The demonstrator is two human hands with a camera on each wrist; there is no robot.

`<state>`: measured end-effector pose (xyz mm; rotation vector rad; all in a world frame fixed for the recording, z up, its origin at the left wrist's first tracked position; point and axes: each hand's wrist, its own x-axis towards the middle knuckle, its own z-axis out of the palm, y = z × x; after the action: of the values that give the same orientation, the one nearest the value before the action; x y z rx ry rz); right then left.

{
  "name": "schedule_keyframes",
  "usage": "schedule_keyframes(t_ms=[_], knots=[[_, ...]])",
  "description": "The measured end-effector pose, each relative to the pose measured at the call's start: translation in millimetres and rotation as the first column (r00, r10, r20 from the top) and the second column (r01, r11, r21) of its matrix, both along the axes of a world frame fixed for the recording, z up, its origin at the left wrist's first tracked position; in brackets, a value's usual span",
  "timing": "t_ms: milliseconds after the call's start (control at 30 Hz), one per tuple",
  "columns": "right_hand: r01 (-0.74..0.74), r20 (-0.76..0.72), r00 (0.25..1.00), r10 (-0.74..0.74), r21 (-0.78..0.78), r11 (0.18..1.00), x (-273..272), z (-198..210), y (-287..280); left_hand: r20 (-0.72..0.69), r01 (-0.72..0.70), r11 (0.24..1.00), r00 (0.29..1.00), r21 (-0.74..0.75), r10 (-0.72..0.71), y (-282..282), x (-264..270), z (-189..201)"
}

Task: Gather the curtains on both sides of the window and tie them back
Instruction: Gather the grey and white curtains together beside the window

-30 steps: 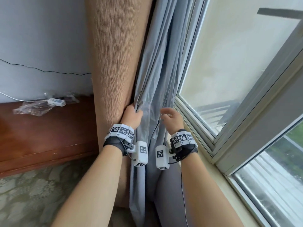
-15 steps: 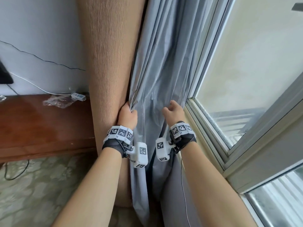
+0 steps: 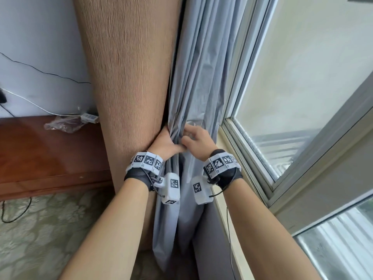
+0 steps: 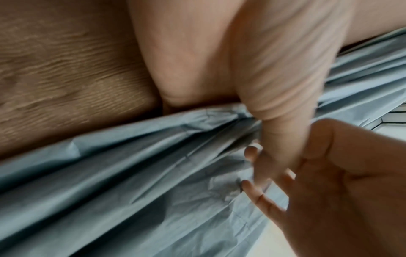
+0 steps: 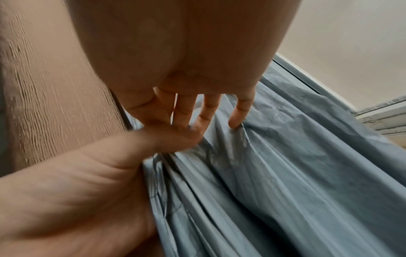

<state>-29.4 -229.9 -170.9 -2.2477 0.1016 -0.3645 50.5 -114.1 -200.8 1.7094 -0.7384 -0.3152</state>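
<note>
Head view shows the left hand [image 3: 166, 144] gripping the gathered grey curtain [image 3: 193, 81] beside the brown curtain [image 3: 131, 77], next to the window [image 3: 302, 77]. The right hand [image 3: 198, 145], fingers [image 5: 238, 113] straight and relaxed, presses on the grey folds, touching the left hand.

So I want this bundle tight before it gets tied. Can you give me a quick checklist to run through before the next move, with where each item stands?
1. Left hand grips the pleated grey-blue curtain: ok, thumb and fingers pinch the gathered folds.
2. Right hand on the same fabric: ok, fingers spread and touching the folds, not gripping.
3. Ribbed tan curtain in the bundle: not ok, it hangs beside the left hand, outside the grip.
4. All grey-blue folds gathered: cannot tell; fabric on the window frame side hangs loose.
5. Tie-back within reach: cannot tell, none in view.
</note>
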Motion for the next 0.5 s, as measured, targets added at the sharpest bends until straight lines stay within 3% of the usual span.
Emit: schedule_keyframes(t_ms=[100,167,233,333,433,500], knots=[[0.037,0.108,0.993,-0.039,0.020,0.999,1.5,-4.6,-4.7,0.022,-0.193,0.980,0.981,-0.042,0.194,-5.1,3.4,1.1],[0.245,0.187,0.946,-0.266,0.131,0.961,2.5,-11.4,-12.0,0.014,-0.279,0.960,0.960,0.008,0.279,-5.5,7.4,0.8],[0.392,0.141,0.889,-0.436,0.262,0.882,4.7,-15.9,-19.3,-0.003,-0.291,0.956,0.957,0.026,0.291,-5.0,8.8,0.6],[0.368,0.036,0.906,-0.421,0.423,0.828,11.1,-18.8,-23.5,0.004,-0.289,0.957,0.957,0.021,0.289,-3.5,5.4,4.4],[0.465,0.040,0.870,-0.492,0.268,0.844,12.7,-14.9,-24.2,0.012,-0.279,0.960,0.960,0.011,0.278,-4.3,6.5,2.0],[0.450,0.143,0.877,-0.460,0.097,0.888,9.8,-9.2,-19.6,0.023,-0.279,0.960,0.960,-0.002,0.279,-3.9,7.3,-0.1]])
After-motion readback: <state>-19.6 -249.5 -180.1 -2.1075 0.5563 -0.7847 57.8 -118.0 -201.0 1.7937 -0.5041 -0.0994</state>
